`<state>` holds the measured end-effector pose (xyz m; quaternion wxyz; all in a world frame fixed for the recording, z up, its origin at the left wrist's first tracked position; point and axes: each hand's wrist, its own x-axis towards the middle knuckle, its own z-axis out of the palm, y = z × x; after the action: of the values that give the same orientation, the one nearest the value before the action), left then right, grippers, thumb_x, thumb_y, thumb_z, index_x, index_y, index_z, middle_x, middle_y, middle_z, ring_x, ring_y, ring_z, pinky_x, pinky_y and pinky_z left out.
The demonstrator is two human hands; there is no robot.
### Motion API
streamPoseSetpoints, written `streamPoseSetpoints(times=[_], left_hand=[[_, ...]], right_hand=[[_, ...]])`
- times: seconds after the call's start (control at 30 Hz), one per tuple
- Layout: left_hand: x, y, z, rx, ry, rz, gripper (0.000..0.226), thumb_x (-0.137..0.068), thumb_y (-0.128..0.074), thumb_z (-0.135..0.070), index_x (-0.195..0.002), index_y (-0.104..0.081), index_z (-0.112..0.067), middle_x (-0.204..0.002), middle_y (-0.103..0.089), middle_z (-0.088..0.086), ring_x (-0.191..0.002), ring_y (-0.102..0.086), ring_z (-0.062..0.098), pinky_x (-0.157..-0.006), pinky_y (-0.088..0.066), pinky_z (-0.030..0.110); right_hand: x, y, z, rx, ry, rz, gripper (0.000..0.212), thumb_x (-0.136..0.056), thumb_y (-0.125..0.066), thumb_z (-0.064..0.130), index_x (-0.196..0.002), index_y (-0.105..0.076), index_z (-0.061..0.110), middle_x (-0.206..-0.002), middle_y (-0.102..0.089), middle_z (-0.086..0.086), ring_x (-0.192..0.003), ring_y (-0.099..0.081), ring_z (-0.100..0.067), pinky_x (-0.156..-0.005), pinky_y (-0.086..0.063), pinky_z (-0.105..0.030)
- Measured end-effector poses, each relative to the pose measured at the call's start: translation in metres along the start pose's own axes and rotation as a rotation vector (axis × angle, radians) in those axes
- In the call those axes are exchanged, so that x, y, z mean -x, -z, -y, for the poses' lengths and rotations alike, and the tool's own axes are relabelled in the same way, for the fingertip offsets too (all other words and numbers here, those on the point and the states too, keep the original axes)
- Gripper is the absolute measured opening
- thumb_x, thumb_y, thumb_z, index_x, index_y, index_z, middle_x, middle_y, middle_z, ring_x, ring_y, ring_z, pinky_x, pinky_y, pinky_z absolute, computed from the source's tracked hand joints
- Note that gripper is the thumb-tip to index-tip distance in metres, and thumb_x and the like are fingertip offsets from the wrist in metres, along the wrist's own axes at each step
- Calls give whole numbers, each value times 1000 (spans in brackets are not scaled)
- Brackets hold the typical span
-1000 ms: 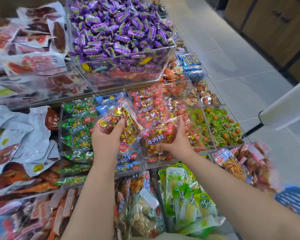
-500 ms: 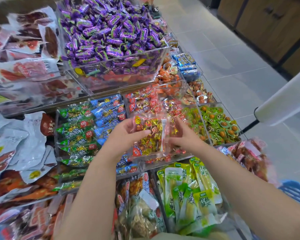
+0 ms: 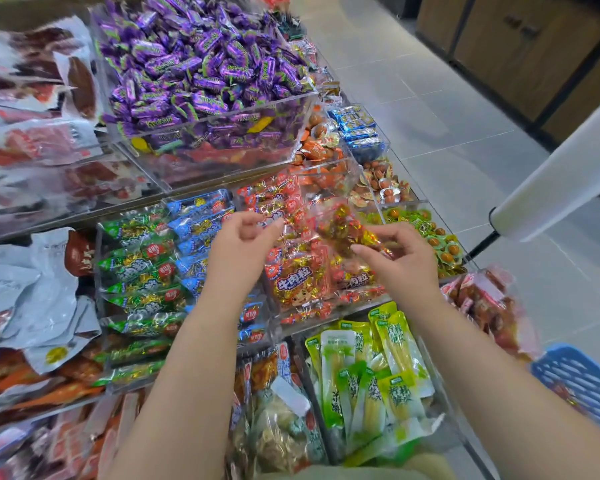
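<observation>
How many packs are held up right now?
1: a clear snack pack, pinched by the right hand above the bin of red packs. The left hand beside it looks empty, but blur may hide a touch.

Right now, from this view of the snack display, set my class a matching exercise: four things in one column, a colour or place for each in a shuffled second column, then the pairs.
Things:
1 wrapped sweets
2 clear packet
3 basket
4 long pouches

Descriptions:
A blue, at the lower right edge
B yellow-green, nearest the camera
C purple, heaped at the top
D pinched by the right hand

Pairs: 1-C, 2-D, 3-A, 4-B.
</observation>
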<state>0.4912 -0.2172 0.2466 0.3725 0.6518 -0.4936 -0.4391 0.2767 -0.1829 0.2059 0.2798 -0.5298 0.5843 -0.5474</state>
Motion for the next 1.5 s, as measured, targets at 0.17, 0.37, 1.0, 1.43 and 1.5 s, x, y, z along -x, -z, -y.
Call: streamPoseSetpoints(times=[0.17,0.37,1.0,1.43,1.5], left_hand=[[8,-14,-10,440,321,386,53,-81,-61,-53,-118,-59,-14,-116,-65,3,-103,-67,31,-88,-55,49],[0,-9,5,136,129,295,26,-83,-71,-7,-97,-65,-28,-107,-65,7,-89,-64,25,-77,-53,47],[-15,-28,60,-1184,-397,309,107,-70,-69,-65,-152,-6,-34,-162,-1,-5,-147,16,25,-113,8,58],[-39,-26,61,-1302,-361,312,140,-53,-61,-84,-147,24,-25,-158,26,7,-142,31,29,-108,18,64],[-41,-26,62,-1300,-335,328,141,-51,-62,-85,-149,21,-25,-158,24,7,-145,24,29,-108,16,62]], right_hand=[[10,-24,2,305,638,90,20,-75,-74,23,-89,-75,10,-84,-66,-9,-85,-52,-15,-75,-45,-26],[21,-25,7,185,378,348,44,-79,-65,40,-117,-61,19,-116,-58,1,-111,-49,-11,-98,-41,-36],[11,-45,-50,232,-390,576,78,-72,-76,47,-132,-31,27,-115,-43,9,-104,-48,-10,-84,-43,-14],[-5,-73,-54,28,-534,620,110,-63,-71,66,-148,-6,40,-156,-17,7,-139,-25,-15,-105,-28,-36],[-12,-70,-53,-96,-587,641,105,-64,-62,75,-147,-6,43,-157,-14,10,-140,-23,-16,-107,-26,-40]])
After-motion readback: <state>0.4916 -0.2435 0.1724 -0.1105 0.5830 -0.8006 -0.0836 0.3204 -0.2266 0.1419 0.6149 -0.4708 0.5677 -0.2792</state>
